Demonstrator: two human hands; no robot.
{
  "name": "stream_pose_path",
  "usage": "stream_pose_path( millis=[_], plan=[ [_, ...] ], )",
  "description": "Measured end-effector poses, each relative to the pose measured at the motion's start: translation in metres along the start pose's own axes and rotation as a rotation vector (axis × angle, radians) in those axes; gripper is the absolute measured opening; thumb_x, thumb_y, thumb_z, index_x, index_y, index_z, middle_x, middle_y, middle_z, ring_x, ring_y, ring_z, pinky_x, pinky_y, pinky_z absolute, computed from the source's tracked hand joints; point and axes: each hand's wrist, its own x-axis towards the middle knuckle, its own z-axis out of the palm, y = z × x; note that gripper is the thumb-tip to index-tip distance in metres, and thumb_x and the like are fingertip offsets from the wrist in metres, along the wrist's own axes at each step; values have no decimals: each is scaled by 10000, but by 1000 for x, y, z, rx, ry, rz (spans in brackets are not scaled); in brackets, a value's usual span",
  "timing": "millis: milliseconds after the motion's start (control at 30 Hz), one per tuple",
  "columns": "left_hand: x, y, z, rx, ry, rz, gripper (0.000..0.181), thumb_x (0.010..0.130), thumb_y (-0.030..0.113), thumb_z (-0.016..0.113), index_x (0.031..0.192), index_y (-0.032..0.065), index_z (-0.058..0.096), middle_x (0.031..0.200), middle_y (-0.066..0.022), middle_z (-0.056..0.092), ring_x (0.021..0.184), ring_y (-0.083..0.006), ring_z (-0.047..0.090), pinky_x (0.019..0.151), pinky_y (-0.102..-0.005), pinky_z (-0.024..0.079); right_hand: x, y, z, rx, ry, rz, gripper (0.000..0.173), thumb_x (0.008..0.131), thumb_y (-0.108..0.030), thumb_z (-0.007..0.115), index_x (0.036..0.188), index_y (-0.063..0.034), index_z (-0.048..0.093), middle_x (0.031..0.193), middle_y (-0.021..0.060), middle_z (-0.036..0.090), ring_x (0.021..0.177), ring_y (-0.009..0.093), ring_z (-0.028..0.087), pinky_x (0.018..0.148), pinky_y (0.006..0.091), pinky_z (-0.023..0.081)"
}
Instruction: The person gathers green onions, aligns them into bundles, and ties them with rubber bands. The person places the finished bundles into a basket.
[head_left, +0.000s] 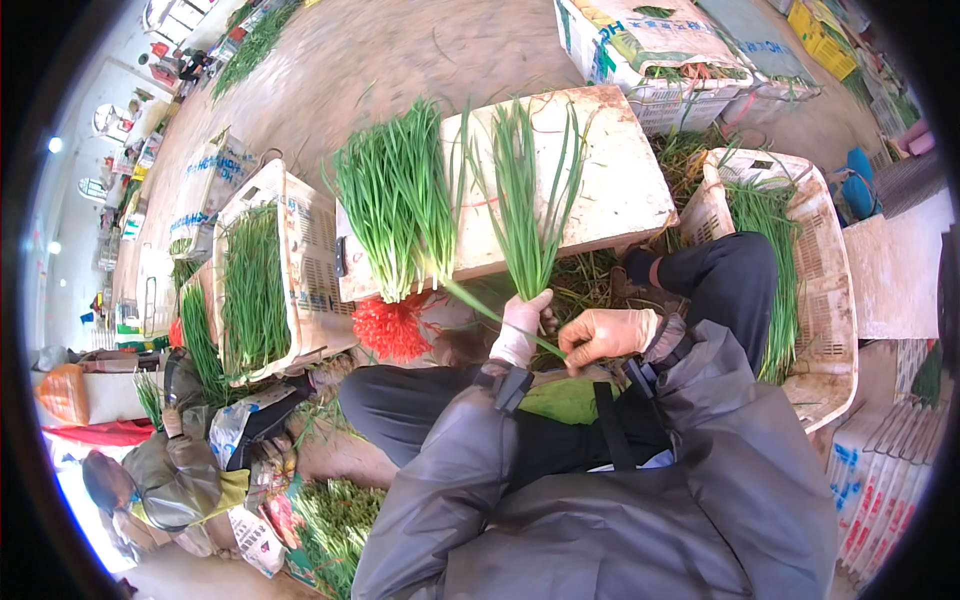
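Observation:
My left hand (519, 326), in a pale glove, grips the lower stems of a bunch of garlic chives (525, 217). The leaves fan out over a worn white board (619, 176). My right hand (609, 335), also gloved, pinches one end of a single long green blade (480, 304). That blade slants up to the left, passing by my left wrist, and is partly blurred. To the left, sorted chive bundles (401, 199) lie side by side on the board, white stem ends towards me. A cluster of red ties (391, 330) hangs just below them at the board's near edge.
Crates of chives stand left (259, 289) and right (791, 285) of me. A covered crate (675, 60) sits beyond the board. Loose leaves litter the floor beneath it. Another person (169, 476) sits at the lower left, near a chive heap (337, 525).

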Motion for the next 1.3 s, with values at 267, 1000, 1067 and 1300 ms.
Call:
stream_pose_path(
  millis=[267,1000,1067,1300],
  plan=[
    [-6,14,11,116,61,15,271,966,332,738,994,93,612,683,31,525,497,-82,439,457,-266,365,-25,59,-53,-968,538,511,244,897,-253,686,982,-39,764,986,133,777,932,339,732,782,432,574],
    [-13,-5,18,7,-95,-9,201,985,182,699,1120,61,613,818,-33,673,537,-118,567,477,-269,475,54,55,-45,-433,1216,247,356,865,-351,754,1034,-39,722,954,214,744,916,393,717,819,461,555],
    [-11,-9,20,27,-91,12,206,979,169,702,1124,57,608,811,-30,670,534,-114,570,474,-267,480,57,52,-45,-478,1350,155,310,869,-351,746,981,-65,706,915,196,741,900,394,716,801,467,557],
    [-17,-11,25,188,-49,134,228,957,133,706,1145,38,617,822,-31,670,571,-109,577,510,-265,472,70,28,-42,-417,1294,312,427,890,-442,728,1000,-30,707,935,213,744,910,409,716,818,481,552]
  ],
)
